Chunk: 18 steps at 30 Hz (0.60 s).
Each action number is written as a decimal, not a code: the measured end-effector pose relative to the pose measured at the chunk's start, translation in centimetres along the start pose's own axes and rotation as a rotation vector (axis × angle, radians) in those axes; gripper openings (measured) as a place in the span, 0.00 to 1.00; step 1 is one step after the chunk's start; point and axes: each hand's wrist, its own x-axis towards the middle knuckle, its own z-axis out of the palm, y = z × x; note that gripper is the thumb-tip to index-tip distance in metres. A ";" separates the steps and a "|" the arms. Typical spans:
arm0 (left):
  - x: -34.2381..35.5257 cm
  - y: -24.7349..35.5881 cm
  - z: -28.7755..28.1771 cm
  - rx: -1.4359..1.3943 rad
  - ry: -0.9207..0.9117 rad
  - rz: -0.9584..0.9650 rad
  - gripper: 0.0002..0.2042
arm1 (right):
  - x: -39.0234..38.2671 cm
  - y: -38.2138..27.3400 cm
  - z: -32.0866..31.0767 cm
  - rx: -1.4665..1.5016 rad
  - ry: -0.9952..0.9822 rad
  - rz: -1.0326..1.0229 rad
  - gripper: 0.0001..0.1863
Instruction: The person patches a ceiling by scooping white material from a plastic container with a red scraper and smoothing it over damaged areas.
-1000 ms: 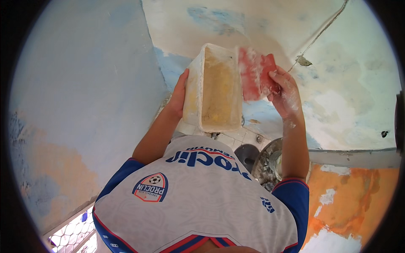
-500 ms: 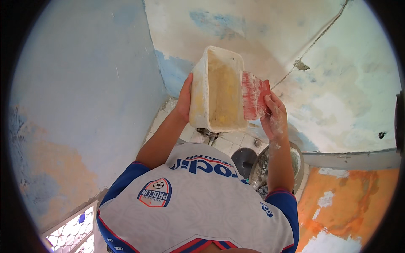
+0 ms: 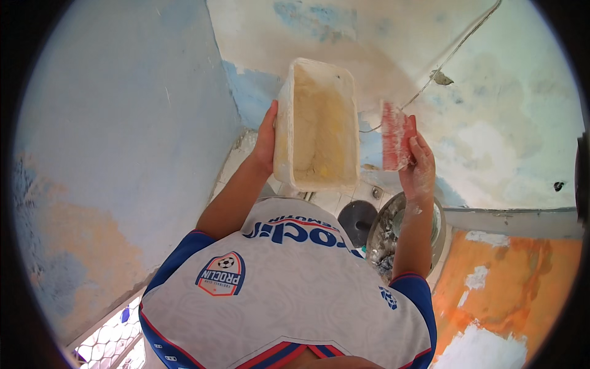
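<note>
My left hand (image 3: pixel 265 141) grips the left side of a rectangular white plastic tub (image 3: pixel 283 144), its fingers partly hidden behind the wall. The tub's open top faces me, and a beige and yellowish coating covers its inside. To the right of the tub, and apart from it, a red putty spreader (image 3: pixel 396 138) streaked with white paste is held upright. My right hand (image 3: pixel 421 165) pinches the spreader by its right edge. White smears mark that hand and wrist.
Ahead is a patchy wall (image 3: pixel 485 154) with a cable (image 3: pixel 452 54) and a small hole (image 3: pixel 441 77). A bluish wall (image 3: pixel 123 123) stands at left. Below my right forearm are a round basin (image 3: pixel 382 243) of grey clutter and a black round object (image 3: pixel 357 222). An orange wall area (image 3: pixel 522 270) lies lower right.
The spreader has moved right, away from the tub's right rim, with my right hand. The tub has shifted slightly and its opening turned more toward me.
</note>
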 end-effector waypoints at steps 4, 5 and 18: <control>0.0 0.6 -0.6 -0.005 0.048 -0.028 0.38 | -0.5 -0.6 1.5 0.095 0.056 -0.090 0.24; 0.1 0.8 -0.7 0.013 0.046 -0.011 0.38 | -0.4 -0.5 2.0 0.097 0.066 -0.093 0.24; 1.2 3.2 -1.6 -0.040 -0.124 -0.151 0.36 | 5.3 1.5 10.2 -0.077 0.267 -0.328 0.08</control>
